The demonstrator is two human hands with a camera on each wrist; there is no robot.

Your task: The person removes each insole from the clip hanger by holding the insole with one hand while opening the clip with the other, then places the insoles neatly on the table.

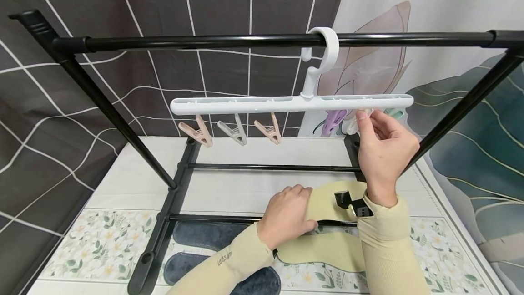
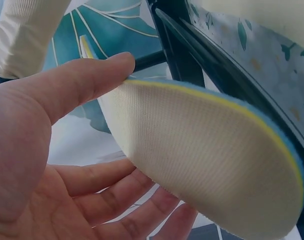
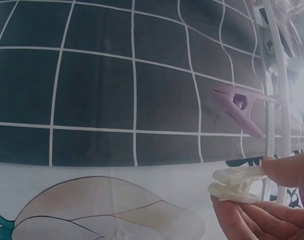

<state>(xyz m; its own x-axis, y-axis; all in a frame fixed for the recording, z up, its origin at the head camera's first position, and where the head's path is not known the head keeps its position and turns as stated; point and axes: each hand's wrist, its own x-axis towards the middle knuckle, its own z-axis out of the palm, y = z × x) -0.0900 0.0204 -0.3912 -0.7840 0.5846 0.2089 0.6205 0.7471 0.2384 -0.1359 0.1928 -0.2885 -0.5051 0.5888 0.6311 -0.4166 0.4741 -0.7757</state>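
My left hand [image 1: 286, 215] holds a pale yellow insole [image 1: 325, 199] near the rack's lower bar. In the left wrist view, the thumb lies on the edge of this insole [image 2: 207, 140] and the fingers are beneath it. Up at the white clip hanger [image 1: 245, 105], my right hand [image 1: 385, 144] pinches a white clip [image 3: 237, 184] between thumb and fingers. A purple clip [image 1: 333, 122] hangs just left of that hand, and a green clip [image 1: 395, 113] is partly hidden behind it. Pink clips [image 1: 268, 129] and a pale grey clip [image 1: 234, 130] hang on the left half.
The hanger hooks over the top bar of a black rack [image 1: 204, 41]. Another pale yellow insole [image 1: 321, 251] lies below, with dark blue-grey insoles [image 1: 209, 235] to its left. A floral-patterned surface [image 1: 102, 240] lies underneath, and a dark gridded curtain [image 1: 221, 17] hangs behind.
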